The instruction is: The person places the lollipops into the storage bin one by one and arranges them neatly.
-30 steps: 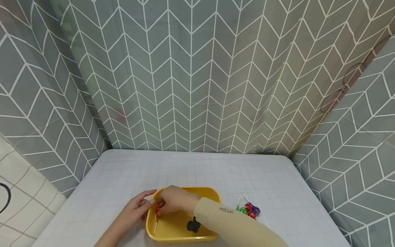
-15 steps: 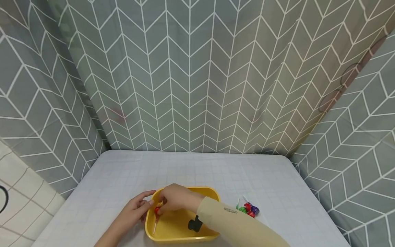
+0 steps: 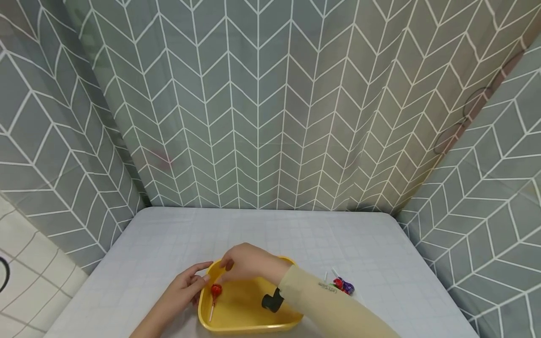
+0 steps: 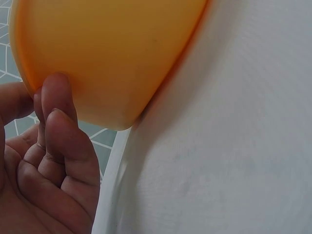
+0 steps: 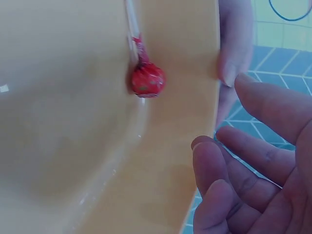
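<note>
A yellow plastic tray stands at the table's front, with a red-wrapped lollipop lying along its left side, white stick toward the front. My left hand is at the tray's left outer wall; in the left wrist view its fingertips rest against the wall near the rim. Above the tray's far left corner is my right hand, its fingers loosely bent with nothing between them. In the right wrist view the lollipop's red head lies apart from that hand.
Right of the tray, a small bunch of lollipops in red and purple wrappers lies on the white-covered table, partly hidden by my right sleeve. A black camera hangs under the right wrist. Patterned grey curtains surround the table.
My right hand has let go of the red lollipop and risen up and to the right, so the whole lollipop shows. The left hand stays at the tray's side.
</note>
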Action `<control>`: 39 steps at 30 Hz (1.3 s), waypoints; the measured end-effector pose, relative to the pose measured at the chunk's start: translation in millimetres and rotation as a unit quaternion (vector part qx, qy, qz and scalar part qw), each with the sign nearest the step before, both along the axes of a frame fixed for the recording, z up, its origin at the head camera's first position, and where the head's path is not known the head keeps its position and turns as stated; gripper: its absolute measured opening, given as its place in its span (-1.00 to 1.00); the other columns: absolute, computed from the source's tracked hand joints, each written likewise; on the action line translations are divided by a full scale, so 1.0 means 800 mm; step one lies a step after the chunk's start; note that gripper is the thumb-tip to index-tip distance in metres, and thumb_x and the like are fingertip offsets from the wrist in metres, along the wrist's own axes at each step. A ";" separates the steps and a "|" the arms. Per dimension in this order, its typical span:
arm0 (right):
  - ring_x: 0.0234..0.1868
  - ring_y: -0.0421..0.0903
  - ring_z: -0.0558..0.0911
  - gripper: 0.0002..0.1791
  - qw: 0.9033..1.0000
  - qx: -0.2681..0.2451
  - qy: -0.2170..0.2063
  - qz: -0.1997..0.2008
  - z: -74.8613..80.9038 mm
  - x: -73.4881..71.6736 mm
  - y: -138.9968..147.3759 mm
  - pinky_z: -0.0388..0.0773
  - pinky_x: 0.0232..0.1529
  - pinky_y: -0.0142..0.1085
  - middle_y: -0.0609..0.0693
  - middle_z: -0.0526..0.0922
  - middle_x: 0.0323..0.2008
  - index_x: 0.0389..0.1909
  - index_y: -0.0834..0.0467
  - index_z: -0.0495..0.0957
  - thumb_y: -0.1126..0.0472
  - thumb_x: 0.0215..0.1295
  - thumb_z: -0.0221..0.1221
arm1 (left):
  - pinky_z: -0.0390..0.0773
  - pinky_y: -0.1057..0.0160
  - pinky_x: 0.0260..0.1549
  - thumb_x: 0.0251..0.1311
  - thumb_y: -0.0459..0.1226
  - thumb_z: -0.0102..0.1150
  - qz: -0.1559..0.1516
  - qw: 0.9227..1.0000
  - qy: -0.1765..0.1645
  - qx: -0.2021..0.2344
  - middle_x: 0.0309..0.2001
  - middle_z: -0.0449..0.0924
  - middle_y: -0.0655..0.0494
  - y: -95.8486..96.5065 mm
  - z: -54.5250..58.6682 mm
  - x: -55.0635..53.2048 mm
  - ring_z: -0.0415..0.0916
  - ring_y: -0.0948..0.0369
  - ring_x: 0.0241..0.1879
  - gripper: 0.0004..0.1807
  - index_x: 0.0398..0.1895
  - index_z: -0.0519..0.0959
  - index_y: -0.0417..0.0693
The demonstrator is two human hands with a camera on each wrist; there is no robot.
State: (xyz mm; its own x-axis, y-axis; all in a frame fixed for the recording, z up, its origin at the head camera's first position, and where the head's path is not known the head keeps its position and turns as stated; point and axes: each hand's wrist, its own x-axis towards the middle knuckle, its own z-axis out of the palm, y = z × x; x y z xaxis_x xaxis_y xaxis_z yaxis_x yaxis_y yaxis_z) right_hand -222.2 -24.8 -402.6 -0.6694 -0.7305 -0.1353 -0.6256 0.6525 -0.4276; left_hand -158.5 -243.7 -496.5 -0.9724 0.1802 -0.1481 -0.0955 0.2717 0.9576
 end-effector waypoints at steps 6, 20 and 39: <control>-0.24 -0.36 0.53 -0.57 1.000 -0.029 -0.008 0.005 0.012 -0.001 0.012 0.50 -0.13 -0.45 -0.30 0.63 -0.32 -0.02 0.01 0.70 -0.14 0.17 0.37 | 0.58 0.20 -0.54 0.37 0.00 0.13 0.005 1.000 -0.011 -0.002 -0.48 0.53 -0.08 0.002 0.002 0.001 0.47 0.07 -0.56 -0.34 0.42 0.29 -0.12; -0.28 -0.29 0.56 -0.58 0.991 -0.113 -0.058 -0.052 0.032 -0.003 0.053 0.54 -0.24 -0.41 -0.27 0.66 -0.17 0.03 -0.12 0.67 -0.15 0.18 0.37 | 0.55 0.23 -0.56 0.38 0.01 0.12 0.004 1.000 -0.017 0.004 -0.47 0.53 -0.08 0.003 0.002 0.002 0.45 0.08 -0.57 -0.32 0.43 0.26 -0.15; -0.37 -0.22 0.56 -0.57 0.987 -0.141 -0.001 -0.080 0.055 -0.009 0.105 0.56 -0.34 -0.36 -0.26 0.60 -0.11 0.08 -0.14 0.64 -0.15 0.20 0.35 | 0.56 0.20 -0.57 0.38 0.02 0.11 0.009 1.000 -0.025 0.009 -0.45 0.54 -0.08 0.002 -0.001 -0.003 0.46 0.05 -0.56 -0.29 0.45 0.22 -0.14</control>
State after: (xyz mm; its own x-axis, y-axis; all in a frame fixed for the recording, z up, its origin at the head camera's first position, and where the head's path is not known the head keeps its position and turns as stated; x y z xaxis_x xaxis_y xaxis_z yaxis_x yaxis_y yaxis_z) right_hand -229.8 59.4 -359.0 -0.7796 -0.6237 0.0568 -0.5228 0.5982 -0.6074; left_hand -161.3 -241.9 -497.2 -0.9671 0.1649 -0.1940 -0.1486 0.2530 0.9560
